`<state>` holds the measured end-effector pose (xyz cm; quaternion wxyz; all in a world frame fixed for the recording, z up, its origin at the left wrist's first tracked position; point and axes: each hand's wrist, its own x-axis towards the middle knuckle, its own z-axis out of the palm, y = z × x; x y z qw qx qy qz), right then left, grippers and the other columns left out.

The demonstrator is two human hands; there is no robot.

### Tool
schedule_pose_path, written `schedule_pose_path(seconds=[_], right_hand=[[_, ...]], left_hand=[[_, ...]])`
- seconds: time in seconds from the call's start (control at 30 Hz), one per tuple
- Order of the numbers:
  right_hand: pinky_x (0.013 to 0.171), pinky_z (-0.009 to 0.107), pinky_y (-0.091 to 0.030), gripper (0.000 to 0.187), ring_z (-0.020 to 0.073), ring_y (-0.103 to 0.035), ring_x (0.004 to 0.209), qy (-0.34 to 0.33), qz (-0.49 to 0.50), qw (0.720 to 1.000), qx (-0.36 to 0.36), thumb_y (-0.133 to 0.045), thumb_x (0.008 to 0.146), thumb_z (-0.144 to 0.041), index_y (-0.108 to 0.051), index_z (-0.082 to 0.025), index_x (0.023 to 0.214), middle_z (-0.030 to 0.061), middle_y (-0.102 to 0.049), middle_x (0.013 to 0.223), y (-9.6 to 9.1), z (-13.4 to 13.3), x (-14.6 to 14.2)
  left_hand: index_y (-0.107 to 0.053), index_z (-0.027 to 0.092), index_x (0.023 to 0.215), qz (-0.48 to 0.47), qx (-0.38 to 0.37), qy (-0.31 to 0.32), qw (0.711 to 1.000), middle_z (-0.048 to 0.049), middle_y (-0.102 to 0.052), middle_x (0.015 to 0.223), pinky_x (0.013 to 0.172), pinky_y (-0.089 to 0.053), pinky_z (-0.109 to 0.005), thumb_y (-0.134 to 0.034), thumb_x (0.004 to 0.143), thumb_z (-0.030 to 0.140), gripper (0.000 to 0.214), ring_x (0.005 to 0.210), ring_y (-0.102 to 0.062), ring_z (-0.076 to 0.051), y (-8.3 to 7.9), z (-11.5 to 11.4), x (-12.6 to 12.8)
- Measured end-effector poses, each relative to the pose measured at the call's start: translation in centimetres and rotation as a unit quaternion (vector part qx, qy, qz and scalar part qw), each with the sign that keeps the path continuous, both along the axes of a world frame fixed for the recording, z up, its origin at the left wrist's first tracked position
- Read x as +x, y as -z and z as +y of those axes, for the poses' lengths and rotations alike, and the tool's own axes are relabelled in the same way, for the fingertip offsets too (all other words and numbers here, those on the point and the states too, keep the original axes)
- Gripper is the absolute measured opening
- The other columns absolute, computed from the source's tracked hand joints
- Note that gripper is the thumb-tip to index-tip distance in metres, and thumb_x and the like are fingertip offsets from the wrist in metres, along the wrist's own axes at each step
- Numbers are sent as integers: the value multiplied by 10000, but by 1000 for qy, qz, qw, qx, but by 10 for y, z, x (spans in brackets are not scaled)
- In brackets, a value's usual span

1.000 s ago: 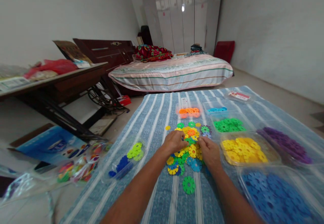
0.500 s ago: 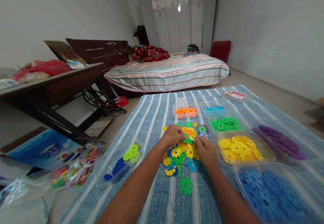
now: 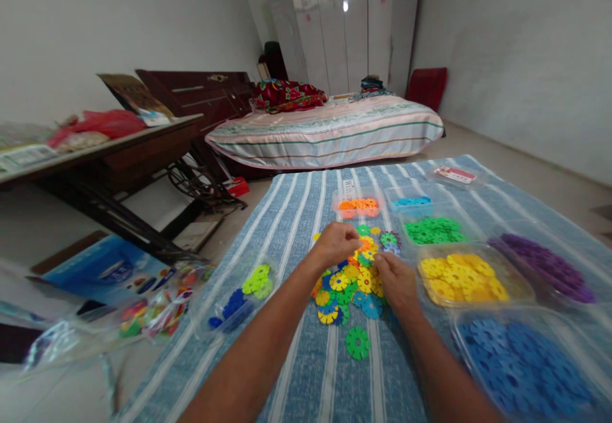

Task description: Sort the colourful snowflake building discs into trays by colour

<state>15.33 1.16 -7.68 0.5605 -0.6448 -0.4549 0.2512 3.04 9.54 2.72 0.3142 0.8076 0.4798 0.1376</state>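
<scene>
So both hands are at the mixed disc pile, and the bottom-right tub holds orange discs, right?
Wrong colour: the head view shows blue discs in the bottom-right tub. The left hand and right hand are indeed at the mixed disc pile.

“Win” (image 3: pixel 348 187) runs sideways on the striped cloth (image 3: pixel 291 231); other lettering is illegible.

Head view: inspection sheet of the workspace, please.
Surface: blue striped cloth, partly covered.
Things: mixed disc pile; green disc apart, nearer the camera; six clear boxes, one disc colour each; left box, lime and dark blue discs.
Clutter: blue carton and plastic bag on the floor, left.
Hands: left hand over the pile, right hand at its right edge; grip unclear.
Cables: pale strip on the floor, cannot tell if cable.
Surroundings: bed, wardrobe ahead.
</scene>
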Motion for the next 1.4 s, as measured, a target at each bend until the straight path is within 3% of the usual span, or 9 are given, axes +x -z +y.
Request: schedule_pose_path(seconds=[0.17,0.4,0.6,1.1,1.4], right_hand=[[619,256,-405,404,171,-556,658,7,-14,1000,0,-420,812,-481,-671,-167,777,24,-631,683,0,-1,0],[628,262,-409,397,177,-556,659,6,-23,1000,-8,-440,798,-492,-667,-170,747,22,-632,673,-2,-3,1],[653,265,-414,390,182,-563,685,0,-21,1000,-8,-442,802,-479,-673,-166,776,30,-647,705,-2,-3,1],[642,262,-409,386,180,-566,674,0,-16,1000,-16,-436,801,-471,-663,-160,776,27,-637,690,-2,-3,1],[660,264,-411,391,182,-576,694,0,-17,1000,-14,-440,797,-469,-669,-153,791,32,-649,713,-1,-2,1]], left_hand=[[-691,154,729,114,30,-8,993,15,-627,639,560,-380,-190,-580,675,228,143,654,-565,-122,21,-17,-35],[-672,187,787,175,87,11,981,-12,-642,807,688,-403,-235,-591,703,279,148,793,-569,-160,35,-31,-36],[-675,214,858,198,74,37,977,-27,-640,889,755,-415,-244,-606,703,299,190,885,-565,-178,35,-30,-25],[-646,166,719,192,35,37,980,13,-619,722,576,-348,-202,-628,660,227,87,667,-522,-114,37,-21,-20],[-688,164,783,153,23,30,987,31,-602,663,541,-333,-198,-610,636,189,167,595,-497,-99,39,-18,-21]])
